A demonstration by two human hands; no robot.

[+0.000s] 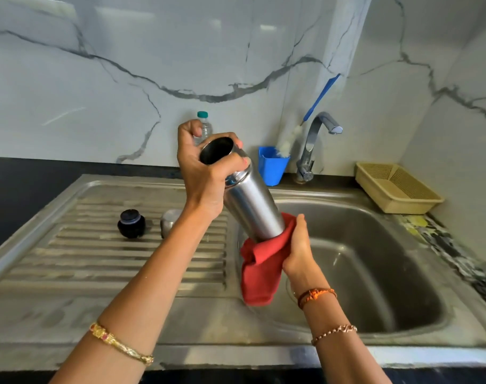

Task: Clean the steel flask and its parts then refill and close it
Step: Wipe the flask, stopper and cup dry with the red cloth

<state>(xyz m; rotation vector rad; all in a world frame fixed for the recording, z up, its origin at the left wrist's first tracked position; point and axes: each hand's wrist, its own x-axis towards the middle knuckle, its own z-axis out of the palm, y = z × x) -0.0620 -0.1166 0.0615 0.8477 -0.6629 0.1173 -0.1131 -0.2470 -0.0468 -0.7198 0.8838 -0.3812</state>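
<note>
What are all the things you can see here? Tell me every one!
steel flask: one, silver, open, held tilted over the sink
cloth: one, red, around flask's base
stopper: one, black, on drainboard
steel cup: one, silver, on drainboard
sink: one, steel
tap: one, chrome, behind sink
tub: one, blue, holding brush
bottle brush: one, blue handle
basket: one, beige, right counter
plastic bottle: one, clear, green cap
left hand: grips flask's neck
right hand: holds cloth

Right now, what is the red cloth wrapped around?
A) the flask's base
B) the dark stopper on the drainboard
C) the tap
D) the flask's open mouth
A: the right hand presses the red cloth round the bottom end of the steel flask, while the left hand grips its open neck.
</note>
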